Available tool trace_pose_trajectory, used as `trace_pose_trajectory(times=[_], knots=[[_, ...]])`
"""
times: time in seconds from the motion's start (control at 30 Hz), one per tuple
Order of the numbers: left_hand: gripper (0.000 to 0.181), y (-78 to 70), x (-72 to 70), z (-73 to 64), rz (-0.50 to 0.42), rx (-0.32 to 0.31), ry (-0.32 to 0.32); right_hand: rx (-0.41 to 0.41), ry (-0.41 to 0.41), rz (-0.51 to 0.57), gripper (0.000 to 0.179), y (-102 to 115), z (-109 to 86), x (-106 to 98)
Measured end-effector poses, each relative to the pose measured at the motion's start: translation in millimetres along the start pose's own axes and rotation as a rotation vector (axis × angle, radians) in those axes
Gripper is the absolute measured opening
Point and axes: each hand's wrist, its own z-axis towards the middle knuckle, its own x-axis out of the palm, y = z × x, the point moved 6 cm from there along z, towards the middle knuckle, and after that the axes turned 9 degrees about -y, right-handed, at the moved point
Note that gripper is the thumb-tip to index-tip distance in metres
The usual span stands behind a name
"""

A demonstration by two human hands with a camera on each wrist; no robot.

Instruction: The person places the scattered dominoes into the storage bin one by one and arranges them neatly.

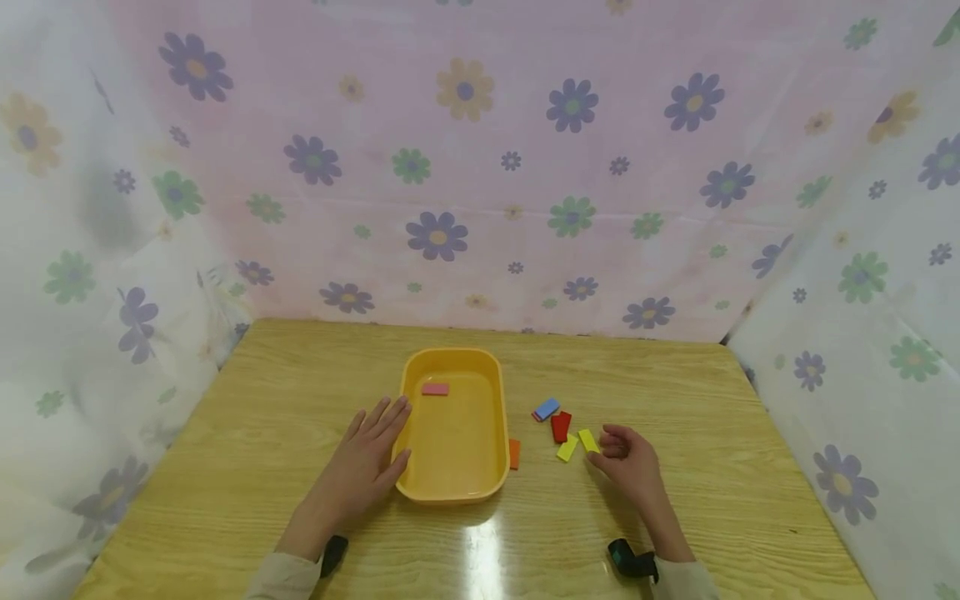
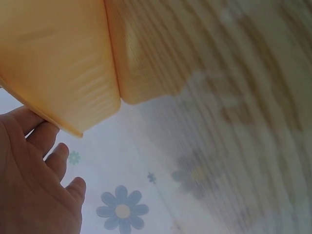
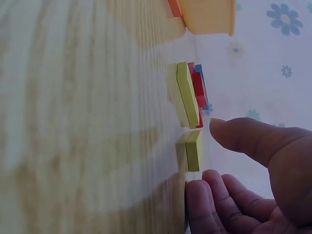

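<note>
Because the thumb and fingers of the right hand (image 1: 628, 467) stand apart around the nearer yellow block (image 1: 587, 439), holding nothing, an off-centre pinch could tip the piece or skid it along the table (image 1: 322, 367). The second yellow block (image 1: 567, 450) lies just beside it and close to the overlapping red blocks (image 1: 560, 427), so a wide closing sweep might drag neighbours along; the blue block (image 1: 550, 407), resting on a reddish piece (image 1: 536, 416), could slide off if bumped. Whether the thumb touches the nearer block is hard to tell from the head view; the right wrist view suggests a gap.

The left hand (image 1: 366, 457) has its fingers fairly straight, resting on the left rim of the yellow tray (image 1: 453, 442). Too hard a push there might shove the tray against the orange block (image 1: 514, 454) by its right wall, or jolt the pink block (image 1: 435, 389) lying inside, toward the far end.
</note>
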Motion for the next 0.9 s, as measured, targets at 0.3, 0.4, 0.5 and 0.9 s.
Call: trace_pose_trajectory(times=[0.3, 0.4, 0.5, 0.9], knots=[[0.063, 0.0, 2.0, -1.4, -0.010, -0.016, 0.011, -0.008, 0.007, -0.098, 0.067, 7, 5.9, 6], [0.063, -0.3, 2.5, -1.1, -0.011, -0.019, 0.012, -0.008, 0.009, -0.119, 0.061, 7, 7.5, 6], [0.063, -0.7, 2.7, -0.7, -0.010, -0.020, 0.015, -0.013, 0.016, -0.128, 0.048, 7, 8.9, 6], [0.063, -1.8, 3.1, 1.2, -0.011, -0.021, 0.019, -0.098, 0.107, -0.194, 0.026, 15, 9.5, 4]])
